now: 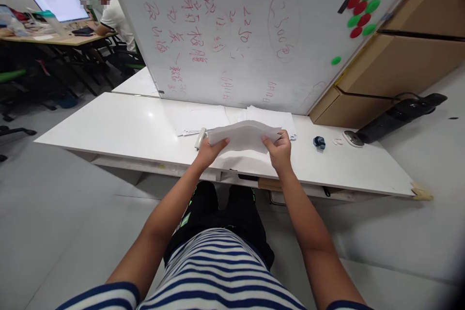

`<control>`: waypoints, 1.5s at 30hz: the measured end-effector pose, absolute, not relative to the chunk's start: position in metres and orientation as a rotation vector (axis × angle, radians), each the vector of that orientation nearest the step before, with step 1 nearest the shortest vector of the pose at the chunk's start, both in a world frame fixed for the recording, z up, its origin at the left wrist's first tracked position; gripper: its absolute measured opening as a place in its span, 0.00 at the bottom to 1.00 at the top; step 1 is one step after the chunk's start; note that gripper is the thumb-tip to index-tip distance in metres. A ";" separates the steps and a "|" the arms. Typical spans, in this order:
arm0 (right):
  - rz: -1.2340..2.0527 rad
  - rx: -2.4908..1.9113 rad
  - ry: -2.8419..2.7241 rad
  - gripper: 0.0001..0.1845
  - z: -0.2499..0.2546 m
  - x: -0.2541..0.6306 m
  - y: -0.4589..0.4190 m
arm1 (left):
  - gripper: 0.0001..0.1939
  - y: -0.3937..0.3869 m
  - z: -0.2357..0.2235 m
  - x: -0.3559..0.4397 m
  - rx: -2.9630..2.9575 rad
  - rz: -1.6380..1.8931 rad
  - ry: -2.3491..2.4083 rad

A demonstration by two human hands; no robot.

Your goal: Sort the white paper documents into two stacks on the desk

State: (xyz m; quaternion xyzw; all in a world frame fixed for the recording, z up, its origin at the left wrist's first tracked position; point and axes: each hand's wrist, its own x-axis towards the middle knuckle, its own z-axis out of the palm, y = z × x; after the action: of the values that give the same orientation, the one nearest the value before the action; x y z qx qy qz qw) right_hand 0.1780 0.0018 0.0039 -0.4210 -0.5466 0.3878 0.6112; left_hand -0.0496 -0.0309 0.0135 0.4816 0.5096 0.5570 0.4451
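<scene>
Between my two hands is a white sheaf of paper [243,136], bowed up in the middle and raised over the white table. My left hand [210,151] grips its left end with the thumb on top. At the right end my right hand [280,150] pinches it, thumb on the near face and fingers curled behind. How many sheets I hold cannot be made out. Behind it lie two stacks of paper, the left stack [196,120] and the right stack [279,120]. A pale stapler-like object [200,139] rests just left of my left hand.
A whiteboard [247,34] with red writing and round magnets stands along the table's [109,126] back. On the right are cardboard boxes [414,63], a black bottle-shaped device [399,118] and a small dark blue object [319,143]. A person [118,19] sits at another desk, far left.
</scene>
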 end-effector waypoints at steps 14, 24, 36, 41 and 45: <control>1.070 -1.353 -1.218 0.23 -0.038 0.181 -0.029 | 0.18 -0.038 -0.030 -0.040 1.222 1.225 1.330; 0.999 -1.300 -1.398 0.24 -0.032 0.202 -0.040 | 0.19 -0.045 -0.042 -0.042 1.343 1.180 1.339; 0.931 -1.509 -1.523 0.25 -0.032 0.218 -0.049 | 0.20 -0.037 -0.026 -0.046 1.592 1.126 1.491; 0.759 -1.705 -1.403 0.29 -0.044 0.227 -0.053 | 0.21 0.000 -0.015 -0.076 1.836 1.000 2.138; 0.839 -1.726 -1.268 0.28 -0.049 0.233 -0.053 | 0.21 0.016 -0.023 -0.103 1.790 0.506 2.427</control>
State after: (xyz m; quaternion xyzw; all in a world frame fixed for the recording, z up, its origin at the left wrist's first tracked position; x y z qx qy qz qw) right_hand 0.2333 -0.0530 -0.0489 -0.6849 -0.5033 0.3328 0.4085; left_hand -0.1028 0.0162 -0.0227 0.5849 0.7930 0.1652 0.0419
